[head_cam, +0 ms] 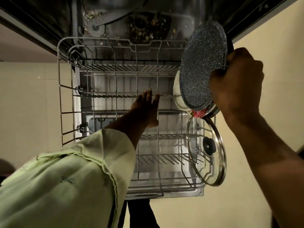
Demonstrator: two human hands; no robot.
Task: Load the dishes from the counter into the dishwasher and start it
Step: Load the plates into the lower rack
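Nearest, a pale green sleeve covers the left arm, reaching into the pulled-out lower rack of the dishwasher. At the near right corner of the rack a glass lid is stood on edge, knob facing inward, probably so water drains off it. The left hand is laid flat, fingers spread and empty, on a row of tines at mid rack, likely steadying or folding them to make room. On the right, the right hand is closed around the rim of a speckled pan, held tilted on edge over the rack's right side, apparently to be slotted upright. A white dish and a steel pot are partly hidden behind it and crowd that slot. Farthest, food debris is seen around the tub filter.
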